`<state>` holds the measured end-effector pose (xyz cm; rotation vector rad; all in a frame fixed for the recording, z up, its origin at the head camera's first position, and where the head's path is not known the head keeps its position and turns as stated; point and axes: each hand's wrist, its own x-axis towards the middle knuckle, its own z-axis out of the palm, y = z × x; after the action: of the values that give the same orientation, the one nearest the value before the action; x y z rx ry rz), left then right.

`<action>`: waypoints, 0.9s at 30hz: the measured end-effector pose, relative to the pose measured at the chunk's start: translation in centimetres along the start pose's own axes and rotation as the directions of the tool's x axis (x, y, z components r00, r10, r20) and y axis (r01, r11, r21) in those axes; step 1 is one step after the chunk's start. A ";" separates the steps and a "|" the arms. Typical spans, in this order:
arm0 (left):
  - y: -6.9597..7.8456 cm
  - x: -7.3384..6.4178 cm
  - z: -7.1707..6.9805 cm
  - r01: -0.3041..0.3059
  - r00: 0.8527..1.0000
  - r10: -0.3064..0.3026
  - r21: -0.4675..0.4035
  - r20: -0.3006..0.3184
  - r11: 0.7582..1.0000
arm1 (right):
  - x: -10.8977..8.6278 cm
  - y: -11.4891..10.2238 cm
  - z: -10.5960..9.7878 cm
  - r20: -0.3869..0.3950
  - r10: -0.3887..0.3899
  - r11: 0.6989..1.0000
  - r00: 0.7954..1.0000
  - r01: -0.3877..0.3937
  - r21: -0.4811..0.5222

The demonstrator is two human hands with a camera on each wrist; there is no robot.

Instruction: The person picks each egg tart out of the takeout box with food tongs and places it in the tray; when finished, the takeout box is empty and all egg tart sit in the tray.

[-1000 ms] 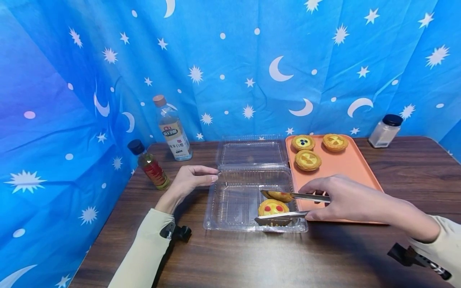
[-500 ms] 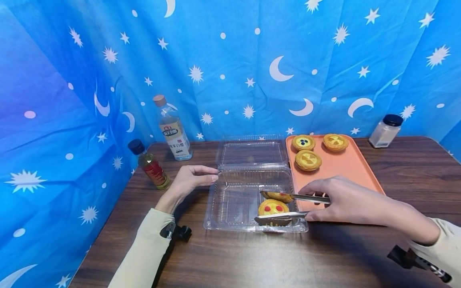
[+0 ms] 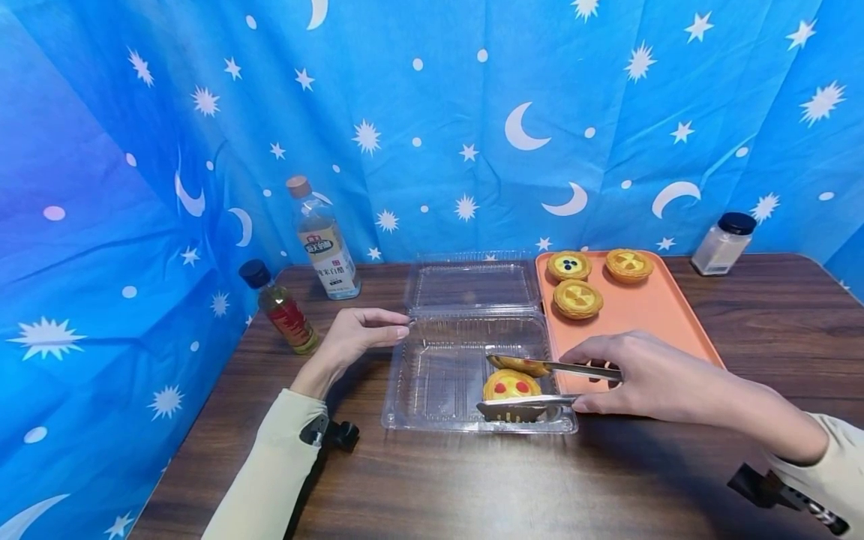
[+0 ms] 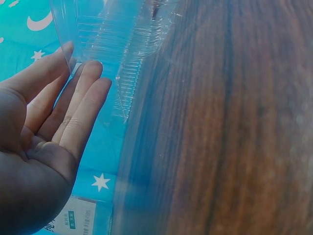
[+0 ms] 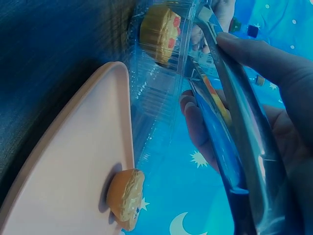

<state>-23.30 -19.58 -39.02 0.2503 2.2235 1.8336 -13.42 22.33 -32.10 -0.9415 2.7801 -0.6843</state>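
My left hand (image 3: pixel 351 336) pinches the left rim of a clear plastic clamshell box (image 3: pixel 432 382) between thumb and fingers. In the left wrist view the box's edge (image 4: pixel 66 51) sits at the thumb tip. My right hand (image 3: pixel 648 375) holds metal tongs (image 3: pixel 582 369), their arms spread. An egg tart with red pieces on top (image 3: pixel 511 381) sits in the box's right half, between the two tong ends in the head view. The right wrist view shows this tart (image 5: pixel 159 34) behind the clear wall, with the tongs (image 5: pixel 239 112) reaching over it.
An orange tray (image 3: pixel 648 322) right of the box bears several egg tarts (image 3: pixel 577 300) at its far end. Two bottles, one of white vinegar (image 3: pixel 331 259) and one red-labelled (image 3: pixel 289 319), stand at left. A black-capped jar (image 3: pixel 724 246) stands at far right.
Hardly anything differs. The near tong arm has turned slightly, and the head view has shifted a little. Both hands stay where they were.
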 end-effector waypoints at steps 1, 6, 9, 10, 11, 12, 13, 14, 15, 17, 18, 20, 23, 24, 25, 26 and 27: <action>0.0 0.0 0.0 0.000 1.000 0.000 0.001 0.000 1.000 | 0.0 0.0 0.0 -0.005 -0.001 1.000 1.000 0.001 -0.002; 0.0 0.0 0.0 -0.003 1.000 0.003 0.006 -0.003 1.000 | -0.2 -0.1 -0.2 -0.026 -0.005 1.000 1.000 0.006 0.004; 0.0 0.0 0.0 -0.004 1.000 0.004 0.005 -0.002 1.000 | -0.3 -0.1 -0.4 -0.035 0.000 1.000 0.999 0.000 0.011; 0.0 0.0 0.0 -0.005 1.000 0.005 0.003 -0.001 1.000 | -0.4 -0.2 -0.4 -0.037 0.003 1.000 0.999 -0.003 0.014; 0.0 0.0 0.0 -0.006 1.000 0.006 0.001 0.001 1.000 | -0.4 -0.2 -0.5 -0.039 0.006 1.000 0.999 -0.006 0.015; 0.0 0.0 0.0 -0.007 1.000 0.007 -0.001 0.002 1.000 | -0.5 -0.3 -0.6 -0.041 0.010 1.000 0.999 -0.009 0.017; 0.0 0.0 0.0 -0.008 1.000 0.008 -0.002 0.002 1.000 | -0.5 -0.3 -0.6 -0.044 0.013 1.000 0.999 -0.012 0.014; 0.0 0.0 0.0 -0.009 1.000 0.009 -0.003 0.002 1.000 | -0.6 -0.4 -0.7 -0.048 0.017 1.000 0.999 -0.016 0.012; 0.0 0.1 0.0 -0.010 1.000 0.010 -0.005 0.002 1.000 | -0.6 -0.4 -0.8 -0.053 0.020 1.000 0.998 -0.020 0.010; 0.0 0.1 0.0 -0.012 1.000 0.012 -0.008 0.003 1.000 | -0.8 -0.5 -1.0 -0.063 0.030 1.000 0.998 -0.029 0.005; -0.1 0.1 0.0 -0.011 1.000 0.011 -0.009 0.003 1.000 | -0.9 -0.5 -1.0 -0.070 0.032 0.999 0.997 -0.032 0.002; 0.0 0.1 0.0 -0.010 1.000 0.010 -0.011 0.002 1.000 | -1.0 -0.4 -1.2 -0.085 0.034 0.999 0.996 -0.035 -0.002; 0.0 0.1 0.0 -0.007 1.000 0.007 -0.010 0.002 1.000 | -1.3 -0.2 -1.5 -0.103 0.052 0.999 0.993 -0.051 0.007; -0.1 0.1 0.0 -0.005 1.000 0.005 -0.008 0.000 1.000 | -1.4 -0.1 -1.6 -0.115 0.054 0.999 0.992 -0.054 0.002; -0.1 0.1 0.0 -0.003 1.000 0.003 -0.007 -0.001 1.000 | -1.5 -0.1 -1.6 -0.133 0.050 0.999 0.990 -0.051 -0.005; -0.1 0.1 0.0 -0.003 1.000 0.003 -0.006 -0.002 1.000 | -1.6 0.0 -1.7 -0.153 0.043 0.999 0.987 -0.045 -0.013; -0.1 0.1 0.0 -0.002 1.000 0.002 -0.007 -0.003 1.000 | -1.7 0.1 -1.8 -0.171 0.037 0.999 0.985 -0.041 -0.022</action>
<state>-23.36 -19.57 -39.12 0.2487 2.2191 1.8429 -12.56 24.13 -30.63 -0.8687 2.9541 -0.7594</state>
